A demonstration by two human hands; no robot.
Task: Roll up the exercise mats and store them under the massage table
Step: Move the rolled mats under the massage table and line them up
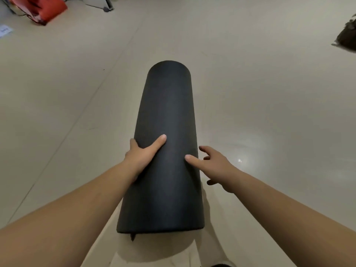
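Pale beige floor [269,93] tiles fill nearly the whole frame, with thin joint lines running diagonally and a bright glare spot right of centre. In the middle lies the black rolled mat [167,112], fully rolled into a thick cylinder whose long axis runs from the bottom centre of the frame up toward the middle. Its near end sits low in the frame, just above a strip of light cloth; the roll seems to be lifted clear of the floor, though the angle leaves this uncertain.

The left hand [140,158] grips the roll's left flank about halfway along, thumb laid across the top and fingers curled round the side. The right hand [213,166] is at the roll's right flank with its fingers spread and loose; only the thumb tip touches the mat, and it clasps nothing.

A red bag [42,8] lies in the upper left corner, a white sheet of paper [4,30] at the left edge, and a dark, blurred object [346,37] at the upper right edge.
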